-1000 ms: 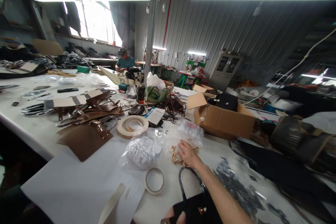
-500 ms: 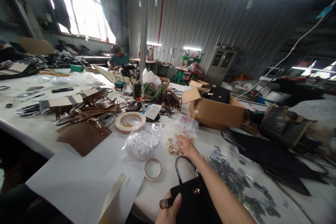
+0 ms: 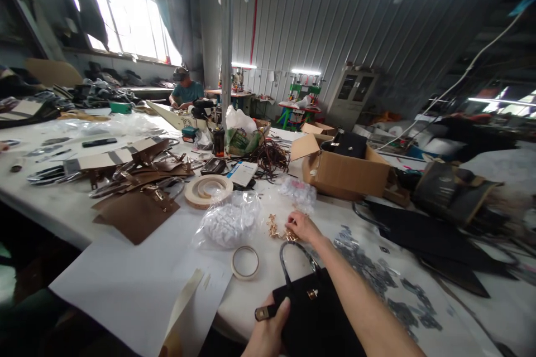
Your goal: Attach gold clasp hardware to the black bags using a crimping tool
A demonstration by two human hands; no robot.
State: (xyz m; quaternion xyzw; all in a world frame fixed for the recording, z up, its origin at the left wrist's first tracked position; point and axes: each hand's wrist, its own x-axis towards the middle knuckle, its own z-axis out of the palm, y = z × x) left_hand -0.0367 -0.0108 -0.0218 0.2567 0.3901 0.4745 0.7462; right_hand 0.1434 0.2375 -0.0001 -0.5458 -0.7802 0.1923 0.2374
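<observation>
At the table's near edge, my left hand [image 3: 270,326] is closed on a black handbag [image 3: 322,318], its thumb pressing a strap with a metal end plate [image 3: 263,313]. The bag has a looped black handle [image 3: 287,256] and a small gold turn-lock [image 3: 312,294] on its front. My right hand [image 3: 305,227] reaches past the bag to a small pile of gold metal fittings [image 3: 273,227]. Its fingertips are pinched together at the pile's right side; whatever is between them is hidden.
Left of the bag lie a tape roll [image 3: 244,277], a clear bag of white pieces [image 3: 228,226] and brown leather parts [image 3: 138,212]. Grey metal plates [image 3: 368,268] are scattered on the right, before black panels [image 3: 427,234]. Behind stands a cardboard box [image 3: 349,177]. A co-worker [image 3: 187,91] sits beyond.
My right hand's fingers, stretched over the gold fittings before, have curled into a pinch, and the hand has shifted slightly right. My left hand keeps its grip on the handbag.
</observation>
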